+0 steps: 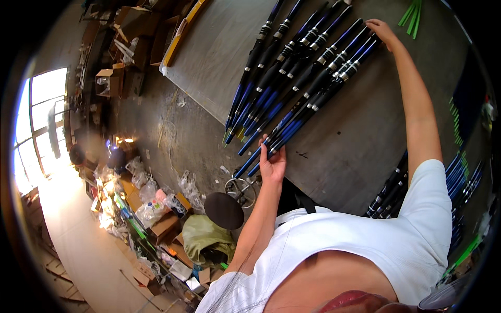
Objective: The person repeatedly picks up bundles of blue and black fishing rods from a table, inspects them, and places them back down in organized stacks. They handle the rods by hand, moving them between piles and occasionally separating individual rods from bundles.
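Several dark blue and black fishing rods (pixel 268 41) with silver rings lie side by side, slanting across a grey tabletop (pixel 334 156). My left hand (pixel 273 166) is closed around the thin lower ends of the rightmost rods (pixel 324 98), near the table's front edge. At the far ends of these same rods, my right hand (pixel 383 34) reaches out with its fingertips bent onto the rod ends. The rods between my hands rest close together, and the other rods fan out to their left. My fingers partly hide the spots they grip.
Green strips (pixel 412 19) lie at the table's far right. More fishing rods (pixel 390 183) are close to my right side. A round dark stool (pixel 224 210) stands left of my left arm, beside cardboard boxes, plastic bags and a green sack (pixel 206 235). A yellow bar (pixel 180 36) borders the far left.
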### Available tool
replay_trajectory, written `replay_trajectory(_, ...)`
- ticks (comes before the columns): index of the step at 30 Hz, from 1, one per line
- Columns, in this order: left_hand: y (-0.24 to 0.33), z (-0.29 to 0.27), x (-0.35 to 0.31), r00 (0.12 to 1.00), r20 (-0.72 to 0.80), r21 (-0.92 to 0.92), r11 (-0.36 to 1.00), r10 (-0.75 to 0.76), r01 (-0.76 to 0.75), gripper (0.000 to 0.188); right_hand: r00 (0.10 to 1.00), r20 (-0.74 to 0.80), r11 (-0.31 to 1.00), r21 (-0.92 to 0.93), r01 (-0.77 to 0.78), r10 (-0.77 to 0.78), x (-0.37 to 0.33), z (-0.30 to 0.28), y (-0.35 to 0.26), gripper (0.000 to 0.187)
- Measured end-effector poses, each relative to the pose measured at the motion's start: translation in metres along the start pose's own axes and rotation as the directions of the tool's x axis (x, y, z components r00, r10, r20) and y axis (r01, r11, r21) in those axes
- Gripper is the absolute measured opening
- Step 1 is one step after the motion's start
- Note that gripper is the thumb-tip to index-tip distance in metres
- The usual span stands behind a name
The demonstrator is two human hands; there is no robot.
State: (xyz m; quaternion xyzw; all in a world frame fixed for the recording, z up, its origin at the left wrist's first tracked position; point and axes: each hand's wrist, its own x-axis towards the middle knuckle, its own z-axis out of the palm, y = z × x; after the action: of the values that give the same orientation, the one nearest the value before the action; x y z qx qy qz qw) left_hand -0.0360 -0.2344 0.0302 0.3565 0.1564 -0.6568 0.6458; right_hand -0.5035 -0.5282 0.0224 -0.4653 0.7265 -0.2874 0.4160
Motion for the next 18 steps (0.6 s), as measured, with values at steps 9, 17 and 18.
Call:
replay_trajectory(9, -0.020, 0.023, 0.014, 0.988, -0.106, 0.041, 0.993, -0.110, 0.115, 0.041, 0.817, -0.551, 0.934, 0.176, 0.311, -0.169, 0.039, 0.028, 0.046, 0.067)
replay_trajectory(17, 0.014, -0.004, 0.000, 0.860, -0.045, 0.148, 0.848, -0.509, 0.509, 0.062, 0.767, -0.572, 0.956, -0.135, 0.261, -0.290, -0.010, 0.075, 0.023, 0.095)
replay_trajectory(18, 0.018, -0.009, -0.001, 0.834, -0.010, 0.171, 0.820, -0.552, 0.545, 0.063, 0.782, -0.568, 0.965, -0.103, 0.242, -0.257, -0.016, 0.080, 0.022, 0.096)
